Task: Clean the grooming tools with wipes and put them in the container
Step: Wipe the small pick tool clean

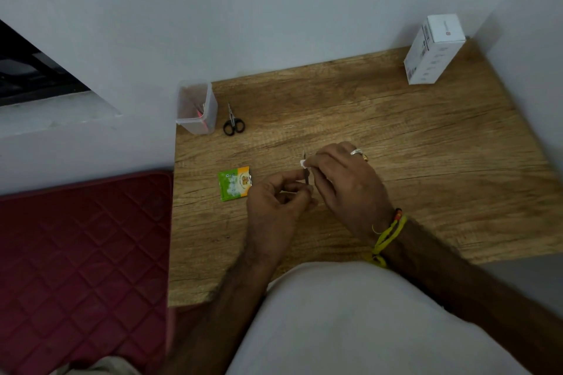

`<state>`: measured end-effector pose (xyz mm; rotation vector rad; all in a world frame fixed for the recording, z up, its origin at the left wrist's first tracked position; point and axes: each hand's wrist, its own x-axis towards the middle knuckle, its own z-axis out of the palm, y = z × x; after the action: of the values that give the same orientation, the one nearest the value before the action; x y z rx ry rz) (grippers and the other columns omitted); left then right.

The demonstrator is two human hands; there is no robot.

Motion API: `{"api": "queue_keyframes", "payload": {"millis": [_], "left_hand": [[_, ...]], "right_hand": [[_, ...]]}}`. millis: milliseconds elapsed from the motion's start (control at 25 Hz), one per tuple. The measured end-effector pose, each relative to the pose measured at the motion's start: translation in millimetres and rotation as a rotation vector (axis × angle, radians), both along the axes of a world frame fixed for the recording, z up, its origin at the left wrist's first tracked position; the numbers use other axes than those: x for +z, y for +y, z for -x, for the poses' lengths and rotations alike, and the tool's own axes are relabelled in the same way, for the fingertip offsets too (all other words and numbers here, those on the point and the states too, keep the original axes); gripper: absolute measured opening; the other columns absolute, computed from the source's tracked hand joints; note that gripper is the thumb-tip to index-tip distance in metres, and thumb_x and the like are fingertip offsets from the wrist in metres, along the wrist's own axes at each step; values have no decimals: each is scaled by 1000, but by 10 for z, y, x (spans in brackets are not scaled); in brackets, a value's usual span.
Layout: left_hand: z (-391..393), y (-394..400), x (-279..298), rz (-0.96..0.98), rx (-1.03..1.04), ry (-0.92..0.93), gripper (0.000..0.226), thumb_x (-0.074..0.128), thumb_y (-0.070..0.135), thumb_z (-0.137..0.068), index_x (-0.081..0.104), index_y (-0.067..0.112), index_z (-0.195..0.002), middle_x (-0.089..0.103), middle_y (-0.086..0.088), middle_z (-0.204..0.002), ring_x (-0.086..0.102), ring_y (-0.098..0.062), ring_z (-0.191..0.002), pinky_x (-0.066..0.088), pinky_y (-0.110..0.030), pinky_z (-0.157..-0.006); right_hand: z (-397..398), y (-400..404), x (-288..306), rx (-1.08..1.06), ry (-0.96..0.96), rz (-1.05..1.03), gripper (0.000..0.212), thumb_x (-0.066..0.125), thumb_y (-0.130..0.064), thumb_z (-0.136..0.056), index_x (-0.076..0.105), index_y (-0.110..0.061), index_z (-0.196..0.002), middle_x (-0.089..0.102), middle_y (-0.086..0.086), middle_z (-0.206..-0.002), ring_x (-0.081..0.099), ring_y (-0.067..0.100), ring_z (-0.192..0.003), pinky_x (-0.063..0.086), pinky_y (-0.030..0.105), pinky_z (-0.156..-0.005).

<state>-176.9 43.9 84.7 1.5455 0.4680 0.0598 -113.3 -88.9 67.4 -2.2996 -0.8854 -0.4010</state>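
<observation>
Left hand (274,204) pinches a thin metal tool (306,177) by its lower end above the table (396,137); right hand (344,183) pinches a wipe (303,164) round its tip; likely light, stiff, slippery when wet

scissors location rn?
In the head view the black-handled scissors lie on the wooden table near its far left corner, just right of the clear plastic container, beyond both hands.

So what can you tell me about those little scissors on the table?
The scissors are small, with two black loop handles and thin metal blades that look closed. They lie flat on the wooden table, handles toward the person, tips pointing at the wall, just right of the clear container. Neither hand touches them.
</observation>
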Motion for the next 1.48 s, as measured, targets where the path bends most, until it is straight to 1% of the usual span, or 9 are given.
{"api": "queue_keyframes", "payload": {"millis": [200,280,440,640,800,920,1160,1280,1480], "left_hand": [[41,3,3,30,-28,-13,29,65,-10,-86,73,6,-108,75,-15,-87,75,-29,-83,62,-36,-79],[43,-5,43,36,-46,-23,30,65,-11,-86,73,7,-108,76,-15,-89,75,-28,-85,61,-32,-78],[17,-23,89,45,-27,-47,33,63,-16,-85,74,12,-99,77,-11,-84,75,-19,-80,58,-23,-72],[29,-30,121,35,15,-40,30,64,-18,-83,73,9,-93,77,-8,-81,76,-19,-78,59,-26,-71],[8,-49,145,7,-1,-42,30,65,-16,-82,74,11,-92,77,-10,-83,76,-21,-81,60,-27,-73],[20,-66,159,6,1,-54,31,65,-16,-82,75,13,-91,77,-12,-84,76,-26,-84,60,-29,-75],[14,-80,190,27,20,-60,32,66,-16,-82,75,15,-84,77,-10,-82,76,-24,-82,61,-31,-76],[19,-73,192,20,20,-61,29,66,-15,-83,75,13,-86,77,-10,-82,76,-22,-81,61,-31,-75],[44,-49,173,19,45,-51,20,66,-10,-87,71,4,-100,74,-14,-78,74,-20,-74,60,-27,-69]], "right_hand": [[39,-25,-17,21,8,16,18,58,-9,-93,71,-2,-104,66,12,-96,60,31,-87,51,47,-75],[36,-17,-8,-1,16,1,17,59,-8,-93,71,-3,-104,66,11,-97,61,30,-89,51,46,-76],[33,-23,-9,0,8,-4,16,60,-7,-93,71,-3,-104,66,10,-98,60,29,-89,51,44,-77],[60,-28,11,-6,-9,-13,18,57,-10,-94,71,-4,-102,66,10,-96,60,29,-88,51,44,-75],[61,-7,31,-27,-4,-61,18,58,-11,-94,72,-4,-102,66,10,-96,59,28,-89,49,41,-77],[93,-28,25,-18,-1,-60,18,57,-12,-94,72,-4,-103,66,10,-96,60,29,-89,50,42,-78],[87,-24,54,-23,-44,-74,19,57,-12,-95,73,-4,-101,67,10,-95,62,29,-87,52,43,-75],[93,-26,53,-20,-49,-46,19,58,-13,-95,73,-4,-102,67,9,-96,62,28,-88,52,43,-74],[69,-7,78,-32,-17,-62,18,57,-13,-96,72,-5,-102,67,10,-97,60,27,-90,50,42,-78]]}}
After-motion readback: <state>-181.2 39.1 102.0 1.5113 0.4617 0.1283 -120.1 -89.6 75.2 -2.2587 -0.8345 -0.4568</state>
